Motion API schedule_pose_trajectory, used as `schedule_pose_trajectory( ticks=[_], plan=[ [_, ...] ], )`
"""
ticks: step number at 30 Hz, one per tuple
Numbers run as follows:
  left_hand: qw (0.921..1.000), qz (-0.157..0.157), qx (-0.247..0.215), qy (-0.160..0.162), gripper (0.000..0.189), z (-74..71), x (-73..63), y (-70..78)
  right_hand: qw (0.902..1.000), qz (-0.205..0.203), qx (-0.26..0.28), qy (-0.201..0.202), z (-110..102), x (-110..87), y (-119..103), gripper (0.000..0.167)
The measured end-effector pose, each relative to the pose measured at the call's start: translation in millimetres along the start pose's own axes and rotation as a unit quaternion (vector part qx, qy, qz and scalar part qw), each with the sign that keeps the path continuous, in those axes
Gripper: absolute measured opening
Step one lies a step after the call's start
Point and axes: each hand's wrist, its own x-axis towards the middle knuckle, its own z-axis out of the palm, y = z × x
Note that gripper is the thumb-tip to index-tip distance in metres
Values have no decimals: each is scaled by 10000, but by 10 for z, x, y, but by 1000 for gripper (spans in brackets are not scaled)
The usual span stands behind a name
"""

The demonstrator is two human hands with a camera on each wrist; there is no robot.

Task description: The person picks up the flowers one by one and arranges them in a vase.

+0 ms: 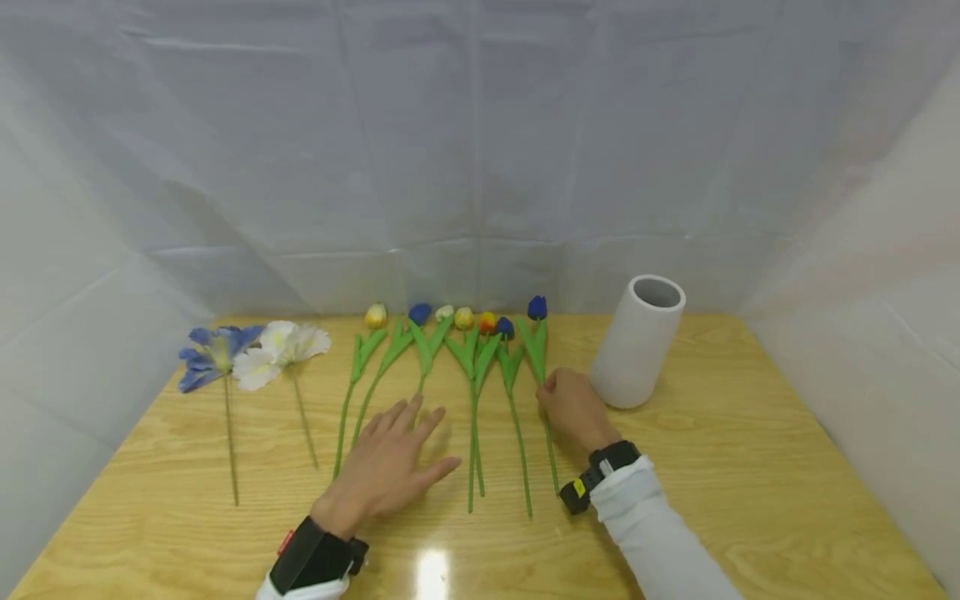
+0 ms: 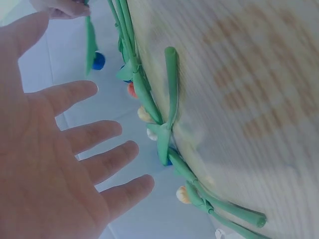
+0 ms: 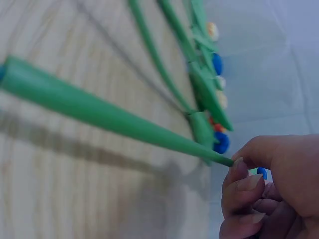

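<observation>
My right hand [image 1: 576,406] pinches the green stem of a blue tulip [image 1: 537,308] at the right end of the flower row. In the right wrist view the stem [image 3: 119,119] runs out from between thumb and fingers, raised off the wood with a shadow under it. My left hand [image 1: 393,458] hovers palm down over the tulip stems, fingers spread and holding nothing; the left wrist view shows its bare palm [image 2: 60,149]. To its right lie a red-orange tulip [image 1: 487,323] and another blue tulip [image 1: 506,328]. A white vase [image 1: 637,343] stands just right of my right hand.
Further left lie a large blue-violet flower [image 1: 217,354] and a white flower [image 1: 281,350] on thin stems. More tulips, among them a yellow one [image 1: 376,316], line the back of the wooden table [image 1: 750,467]. A pale sheet [image 1: 480,150] hangs behind.
</observation>
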Motion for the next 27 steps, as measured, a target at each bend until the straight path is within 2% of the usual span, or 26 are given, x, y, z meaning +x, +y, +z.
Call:
schedule_pose_trajectory(
  ticks=[12, 27],
  plan=[
    [10000, 31, -81, 31, 71, -43, 12, 38, 9998, -66, 171, -3, -196, -98, -106, 20],
    [9985, 380, -89, 396, 69, -65, 60, 117, 9964, -346, 575, 516, -477, -241, -157, 21]
  ],
)
